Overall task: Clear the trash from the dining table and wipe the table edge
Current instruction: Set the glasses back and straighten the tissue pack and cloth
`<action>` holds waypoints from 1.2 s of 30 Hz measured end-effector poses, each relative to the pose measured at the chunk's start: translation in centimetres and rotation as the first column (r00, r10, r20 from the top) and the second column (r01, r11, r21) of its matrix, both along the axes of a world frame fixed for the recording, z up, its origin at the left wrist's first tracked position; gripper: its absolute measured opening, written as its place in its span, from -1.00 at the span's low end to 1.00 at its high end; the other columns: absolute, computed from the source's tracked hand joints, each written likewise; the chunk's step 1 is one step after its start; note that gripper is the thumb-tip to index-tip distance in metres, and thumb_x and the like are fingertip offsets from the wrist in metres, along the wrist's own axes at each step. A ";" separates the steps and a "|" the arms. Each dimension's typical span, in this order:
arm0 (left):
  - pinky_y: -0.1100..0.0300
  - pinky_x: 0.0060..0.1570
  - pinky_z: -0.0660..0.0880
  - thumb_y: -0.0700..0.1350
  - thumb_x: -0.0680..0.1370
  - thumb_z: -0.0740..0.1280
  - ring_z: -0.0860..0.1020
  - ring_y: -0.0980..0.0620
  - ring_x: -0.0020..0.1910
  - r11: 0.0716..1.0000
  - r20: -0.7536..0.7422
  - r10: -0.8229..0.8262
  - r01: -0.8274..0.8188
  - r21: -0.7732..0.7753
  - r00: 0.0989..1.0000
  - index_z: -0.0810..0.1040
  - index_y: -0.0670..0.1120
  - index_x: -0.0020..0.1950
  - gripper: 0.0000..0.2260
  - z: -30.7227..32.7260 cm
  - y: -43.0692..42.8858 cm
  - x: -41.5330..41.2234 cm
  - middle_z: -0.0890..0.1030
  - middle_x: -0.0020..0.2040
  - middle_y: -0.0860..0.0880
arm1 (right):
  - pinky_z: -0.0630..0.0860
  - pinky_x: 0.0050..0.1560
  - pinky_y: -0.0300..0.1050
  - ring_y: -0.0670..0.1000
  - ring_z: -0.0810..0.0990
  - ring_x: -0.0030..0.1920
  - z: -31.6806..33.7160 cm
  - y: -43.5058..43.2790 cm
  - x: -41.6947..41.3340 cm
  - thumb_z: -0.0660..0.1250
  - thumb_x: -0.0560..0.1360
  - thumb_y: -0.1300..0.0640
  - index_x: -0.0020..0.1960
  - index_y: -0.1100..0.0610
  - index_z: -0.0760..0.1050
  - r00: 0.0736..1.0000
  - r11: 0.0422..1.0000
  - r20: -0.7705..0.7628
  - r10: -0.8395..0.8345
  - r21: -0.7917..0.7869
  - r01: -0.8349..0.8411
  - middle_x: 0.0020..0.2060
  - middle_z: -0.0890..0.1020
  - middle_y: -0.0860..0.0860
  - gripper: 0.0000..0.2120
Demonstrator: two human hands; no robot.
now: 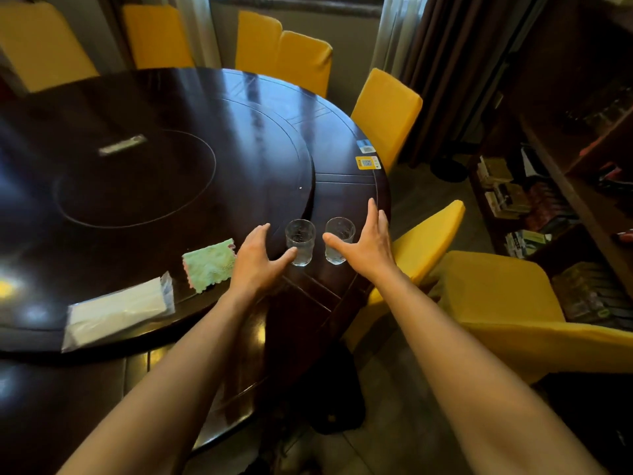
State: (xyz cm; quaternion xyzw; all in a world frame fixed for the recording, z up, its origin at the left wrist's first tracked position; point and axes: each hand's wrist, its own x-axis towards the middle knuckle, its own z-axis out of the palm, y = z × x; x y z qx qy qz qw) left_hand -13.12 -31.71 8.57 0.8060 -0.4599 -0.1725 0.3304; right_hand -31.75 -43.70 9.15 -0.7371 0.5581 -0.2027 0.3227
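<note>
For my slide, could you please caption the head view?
Open left hand and right hand flank two glasses on the table.

left hand spread, right hand spread

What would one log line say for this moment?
left hand: open by left glass | right hand: open by right glass | cloth: untouched

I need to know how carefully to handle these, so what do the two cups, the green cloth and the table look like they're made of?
Two cups: clear, textured, likely glass, possibly hard plastic. Green cloth: soft, fuzzy, scalloped pink edge, probably microfibre. Table: dark wood look with glossy lacquer; it mirrors the window light.
</note>
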 end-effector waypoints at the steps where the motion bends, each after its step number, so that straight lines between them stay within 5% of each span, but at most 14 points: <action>1: 0.04 0.47 0.26 0.15 0.50 0.46 0.33 -0.11 0.53 1.000 0.002 0.009 -0.009 -0.005 1.000 0.29 -0.15 0.57 -0.25 0.4 0.6 -0.1 0.37 0.54 -0.16 | 0.14 0.55 0.18 0.20 -0.04 0.63 0.4 0.2 0.1 0.44 0.35 -0.40 0.65 -0.04 -0.22 1.000 1.000 -0.001 0.007 -0.007 -0.007 0.64 -0.09 0.17 0.18; 17: 0.05 0.46 0.28 0.13 0.53 0.43 0.35 -0.09 0.52 0.981 0.004 0.194 -0.194 0.002 0.981 0.32 -0.13 0.56 -0.31 4.2 8.0 7.8 0.40 0.54 -0.12 | 0.16 0.55 0.23 0.23 0.08 0.61 3.3 4.6 9.2 0.40 0.45 -0.33 0.66 0.05 -0.13 0.972 0.972 -0.025 0.235 -0.006 -0.235 0.63 0.04 0.20 0.05; 36: 0.01 0.43 0.32 0.19 0.57 0.34 0.37 -0.09 0.50 0.897 -0.057 0.386 -0.361 0.255 0.921 0.35 -0.11 0.55 -0.36 -1.5 18.2 26.5 0.42 0.52 -0.09 | 0.29 0.45 0.14 0.22 0.28 0.53 -1.0 9.4 27.7 0.34 0.52 -0.27 0.65 0.09 -0.03 0.915 0.917 -0.130 0.381 0.177 -0.356 0.57 0.21 0.19 -0.09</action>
